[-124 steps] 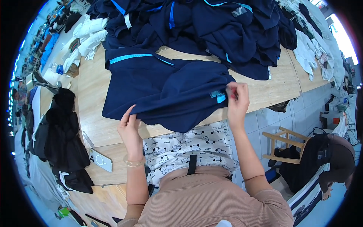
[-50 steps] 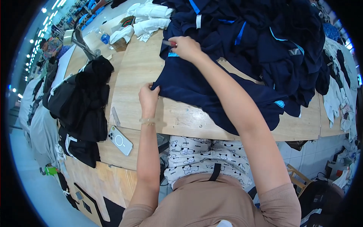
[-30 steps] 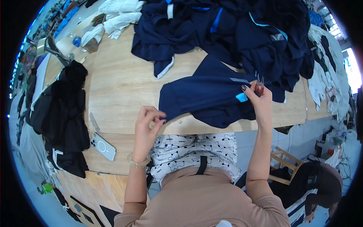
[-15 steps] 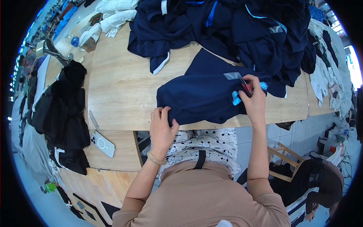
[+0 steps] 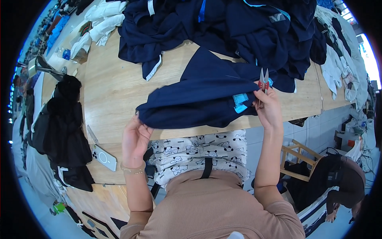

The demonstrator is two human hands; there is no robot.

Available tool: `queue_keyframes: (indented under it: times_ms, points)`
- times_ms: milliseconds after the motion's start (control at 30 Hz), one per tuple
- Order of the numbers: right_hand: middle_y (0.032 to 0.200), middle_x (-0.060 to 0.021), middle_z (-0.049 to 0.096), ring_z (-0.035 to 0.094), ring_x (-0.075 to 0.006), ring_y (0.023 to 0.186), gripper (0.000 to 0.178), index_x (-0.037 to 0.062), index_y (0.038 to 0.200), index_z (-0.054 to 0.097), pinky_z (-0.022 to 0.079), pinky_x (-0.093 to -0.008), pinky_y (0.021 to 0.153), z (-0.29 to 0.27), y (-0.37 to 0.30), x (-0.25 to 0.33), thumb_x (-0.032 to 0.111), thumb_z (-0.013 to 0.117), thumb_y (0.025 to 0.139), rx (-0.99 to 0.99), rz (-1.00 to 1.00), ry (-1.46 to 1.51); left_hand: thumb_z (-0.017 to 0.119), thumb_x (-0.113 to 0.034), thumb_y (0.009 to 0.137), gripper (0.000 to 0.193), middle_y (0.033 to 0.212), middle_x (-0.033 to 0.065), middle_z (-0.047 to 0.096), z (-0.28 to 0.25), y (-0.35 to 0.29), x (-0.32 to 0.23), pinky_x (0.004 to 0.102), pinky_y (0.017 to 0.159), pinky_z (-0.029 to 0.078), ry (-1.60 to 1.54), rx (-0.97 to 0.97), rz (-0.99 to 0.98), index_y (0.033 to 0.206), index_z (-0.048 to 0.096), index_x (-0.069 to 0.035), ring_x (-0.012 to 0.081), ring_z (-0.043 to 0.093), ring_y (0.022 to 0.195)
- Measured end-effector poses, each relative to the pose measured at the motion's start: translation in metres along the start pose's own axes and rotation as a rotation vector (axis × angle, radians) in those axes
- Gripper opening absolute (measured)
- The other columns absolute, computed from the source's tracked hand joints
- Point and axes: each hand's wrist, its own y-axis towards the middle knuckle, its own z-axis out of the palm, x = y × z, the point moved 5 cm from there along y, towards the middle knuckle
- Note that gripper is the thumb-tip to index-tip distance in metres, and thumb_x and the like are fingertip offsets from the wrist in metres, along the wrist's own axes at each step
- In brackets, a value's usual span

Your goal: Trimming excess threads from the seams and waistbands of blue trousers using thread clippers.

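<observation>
From my distant seat, I saw the garment (image 5: 191,104) at the near edge of the table (image 5: 115,89), its opposite ends pinched by the left hand (image 5: 136,137) and the right hand (image 5: 270,106), probably for keeping it stretched. The right also gripped snips (image 5: 264,84), blades forward, perhaps for safety.

garment (image 5: 191,99): matt cloth | snips (image 5: 264,85): shiny metal blades | tabletop (image 5: 115,95): smooth wood

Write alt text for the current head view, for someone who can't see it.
A person's left hand and right hand hold a navy garment over a wooden table, red-handled snips also in the right. Similar clothes are heaped beyond; a phone lies at left.
</observation>
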Motion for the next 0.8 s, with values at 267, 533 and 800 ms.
queue_keyframes:
  times_ms: [267,533,800]
  points:
    - [0.105,-0.0093,0.068,0.065,-0.0212,0.096,0.017,0.0043,0.106,0.063,0.053,-0.0350,0.087,0.002,0.007,-0.017,0.013,0.059,0.092,0.081,0.262,0.689,0.051,-0.032,0.099,0.039,0.117,0.0180,0.063,0.042,0.008,-0.024,0.0423,0.096,0.050,-0.257,0.276,-0.045,0.114,0.060,0.003,0.0290,0.062,0.108]
    - [0.108,-0.0058,0.068,0.064,-0.0202,0.099,0.017,0.0069,0.106,0.064,0.049,-0.0330,0.093,0.016,0.020,-0.009,0.016,0.062,0.091,0.069,0.226,0.690,0.050,-0.030,0.099,0.034,0.117,0.0112,0.065,0.037,0.009,-0.014,0.0392,0.102,0.044,-0.171,0.221,0.042,0.115,0.061,-0.002,0.0243,0.059,0.111]
    - [0.068,0.0054,0.049,0.051,-0.0083,0.066,0.019,0.0136,0.077,0.052,0.047,-0.0251,0.067,0.016,0.019,-0.001,0.015,0.057,0.095,0.031,0.085,0.650,0.046,-0.040,0.100,0.038,0.074,0.0017,0.062,0.033,-0.004,-0.004,0.0350,0.086,0.050,0.072,0.106,0.098,0.074,0.055,-0.013,0.0151,0.063,0.078]
